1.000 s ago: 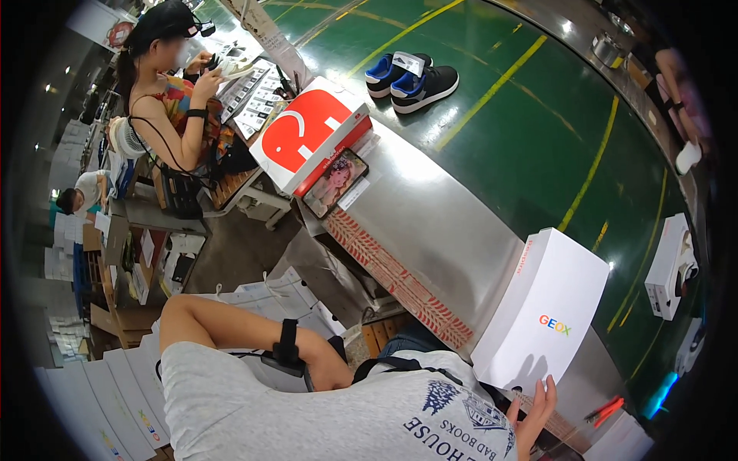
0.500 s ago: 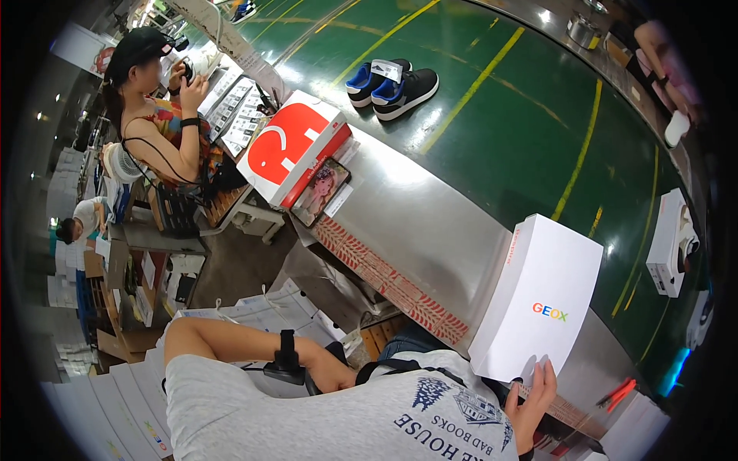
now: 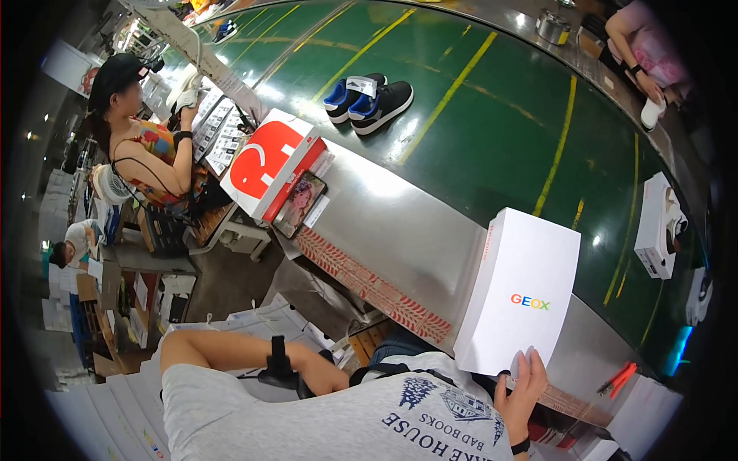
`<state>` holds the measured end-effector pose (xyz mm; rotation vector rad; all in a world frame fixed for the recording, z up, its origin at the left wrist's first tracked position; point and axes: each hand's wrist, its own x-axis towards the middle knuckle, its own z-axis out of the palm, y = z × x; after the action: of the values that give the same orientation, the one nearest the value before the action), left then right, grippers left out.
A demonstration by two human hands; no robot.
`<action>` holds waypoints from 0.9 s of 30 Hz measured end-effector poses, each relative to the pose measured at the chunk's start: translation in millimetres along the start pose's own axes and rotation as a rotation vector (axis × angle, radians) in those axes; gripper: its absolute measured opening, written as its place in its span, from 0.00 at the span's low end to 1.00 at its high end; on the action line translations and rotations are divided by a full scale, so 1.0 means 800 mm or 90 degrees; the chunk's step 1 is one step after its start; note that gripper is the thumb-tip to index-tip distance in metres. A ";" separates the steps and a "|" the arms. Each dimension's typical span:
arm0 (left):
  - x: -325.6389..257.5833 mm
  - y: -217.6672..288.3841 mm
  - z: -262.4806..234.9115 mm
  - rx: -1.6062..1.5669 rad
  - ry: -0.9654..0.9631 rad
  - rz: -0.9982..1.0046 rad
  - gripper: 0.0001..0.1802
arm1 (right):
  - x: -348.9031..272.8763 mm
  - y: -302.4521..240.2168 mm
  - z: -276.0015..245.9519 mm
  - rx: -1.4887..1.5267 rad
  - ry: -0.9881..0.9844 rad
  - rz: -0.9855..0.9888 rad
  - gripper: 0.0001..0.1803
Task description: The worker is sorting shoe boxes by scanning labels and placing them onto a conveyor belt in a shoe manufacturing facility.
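**White box held at the bench edge, lower right of the frame**

Since the earlier frames the view has swung a little: the white shoe box [image 3: 523,288] now sits slightly lower and further right of centre, and the pair of dark shoes with blue lining [image 3: 367,98] on the green conveyor belt [image 3: 492,131] has drifted toward the upper middle. The box itself has stayed in the same hand, at the same edge of the bench.

The right hand [image 3: 521,388], at the lower right of the frame, is open-fingered against the near end of the white shoe box, its fingertips [image 3: 530,358] pressed on the lid and holding the box where it lies on the steel bench [image 3: 392,223]. A dark band circles that wrist. The left hand is hidden: the left forearm [image 3: 231,353], at the lower left with a black strap around it, bends in behind the grey printed T-shirt [image 3: 323,419], so I cannot tell how that grip stands.

A red-and-white box [image 3: 269,161] lies left of centre on the bench, with a phone [image 3: 300,203] just beside its lower corner. In the upper left a co-worker in a black cap [image 3: 146,146] sits at a side table. At the right edge an open white box with a shoe in it [image 3: 659,227] rests on the belt, and red-handled pliers [image 3: 615,378] lie on the bench near the lower right. Another person's arm [image 3: 642,58] reaches in at the upper right.
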<state>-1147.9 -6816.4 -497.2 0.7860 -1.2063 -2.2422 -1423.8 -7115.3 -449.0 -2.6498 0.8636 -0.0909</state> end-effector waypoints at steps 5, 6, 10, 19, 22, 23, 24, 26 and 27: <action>-0.004 0.010 -0.006 -0.027 -0.031 -0.046 0.18 | 0.002 0.005 0.007 0.009 0.003 -0.010 0.36; -0.010 0.012 -0.009 -0.087 -0.026 -0.118 0.18 | 0.001 0.006 0.004 0.005 -0.004 -0.010 0.36; 0.003 0.028 -0.011 -0.036 -0.068 -0.106 0.21 | -0.004 0.011 0.006 0.000 0.007 -0.027 0.36; 0.013 -0.020 0.010 0.048 0.014 -0.027 0.33 | -0.006 0.025 0.021 -0.015 0.078 -0.091 0.34; 0.011 -0.029 0.006 0.036 -0.005 0.077 0.40 | 0.001 0.025 0.023 0.000 0.097 -0.074 0.33; 0.010 -0.024 0.004 0.050 -0.004 0.026 0.41 | 0.002 0.025 0.023 0.012 0.103 -0.083 0.33; 0.008 -0.014 0.004 0.065 0.005 -0.024 0.42 | 0.003 0.026 0.021 0.001 0.104 -0.065 0.33; 0.003 0.009 0.005 0.100 0.030 -0.123 0.44 | 0.005 0.027 0.019 0.035 0.117 -0.103 0.34; 0.005 0.025 0.002 0.122 0.041 -0.173 0.45 | 0.003 0.030 0.019 0.024 0.122 -0.086 0.34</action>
<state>-1149.4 -6827.7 -480.2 1.1491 -1.3687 -2.3136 -1433.0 -7129.8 -472.0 -2.6930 0.7313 -0.3968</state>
